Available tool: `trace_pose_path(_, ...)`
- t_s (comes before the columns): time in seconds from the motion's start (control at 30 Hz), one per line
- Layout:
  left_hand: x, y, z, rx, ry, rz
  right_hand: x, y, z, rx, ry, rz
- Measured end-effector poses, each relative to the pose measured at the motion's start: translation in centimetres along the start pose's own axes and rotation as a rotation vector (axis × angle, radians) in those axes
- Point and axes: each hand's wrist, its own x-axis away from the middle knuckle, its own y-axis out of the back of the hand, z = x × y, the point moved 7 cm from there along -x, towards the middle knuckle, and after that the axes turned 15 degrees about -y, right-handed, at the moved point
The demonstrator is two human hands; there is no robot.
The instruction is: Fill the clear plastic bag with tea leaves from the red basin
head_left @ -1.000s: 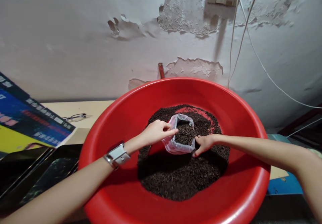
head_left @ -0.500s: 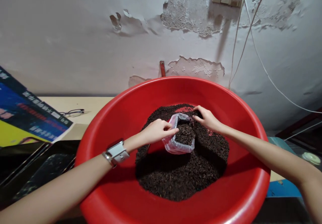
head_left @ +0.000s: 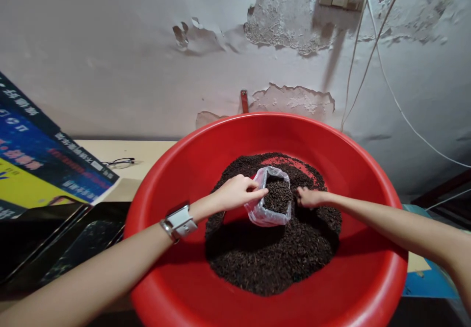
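- Head view: the person's left hand (head_left: 237,193) is pinching the near rim of a small clear plastic bag (head_left: 270,204), thumb and fingers closed on the film and holding the mouth open.
- The bag is sitting upright in the middle of the heap of dark loose tea leaves (head_left: 272,248), inside the big red basin (head_left: 191,170), and it is already well filled with the same leaves.
- The right hand (head_left: 307,197) is lying curled in the leaves just beside the bag's right side; whether it is holding a scoop of leaves or pressing empty against the heap cannot be told, since the fingers are tucked under.
- Judging from this, the thin film is looking slack, so a loosened pinch could be letting the mouth fold shut and sending the next handful down the outside.
- The bag is standing on loose leaves, not a firm base, so a push from the right hand could be tipping it and spilling its fill back into the heap.
- A watch (head_left: 180,222) is sitting on the left wrist above the basin wall; leaves could be catching in its strap.
- Spectacles (head_left: 119,162) and a printed poster (head_left: 44,165) are lying on the tabletop well apart from the basin, so scattered leaves are unlikely to be reaching them.
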Motion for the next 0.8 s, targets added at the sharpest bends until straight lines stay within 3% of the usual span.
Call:
trace_pose_path(0.13,0.0,-0.1,0.1,0.017,-0.005,0.002,1.5,-4.2,0.2,0.242,0.145,0.356)
trace_pose_path(0.2,0.1,-0.2,0.2,0.038,-0.008,0.007,2.5,-4.9,0.3,0.346,0.182,0.434)
trace_pose_path(0.47,0.0,-0.2,-0.1,0.071,-0.006,0.010,2.6,-3.8,1.7,0.248,0.280,0.243)
trace_pose_path(0.6,0.0,-0.1,-0.2,0.057,-0.001,0.027,1.7,-1.1,2.2,0.105,0.301,0.028)
trace_pose_path(0.7,0.0,-0.1,-0.2,0.054,-0.005,0.021,2.7,4.2,2.5,-0.238,0.321,-0.313)
trace_pose_path(0.8,0.0,-0.2,-0.1,0.053,-0.009,0.019,6.5,8.8,2.7,-0.587,0.478,-0.630)
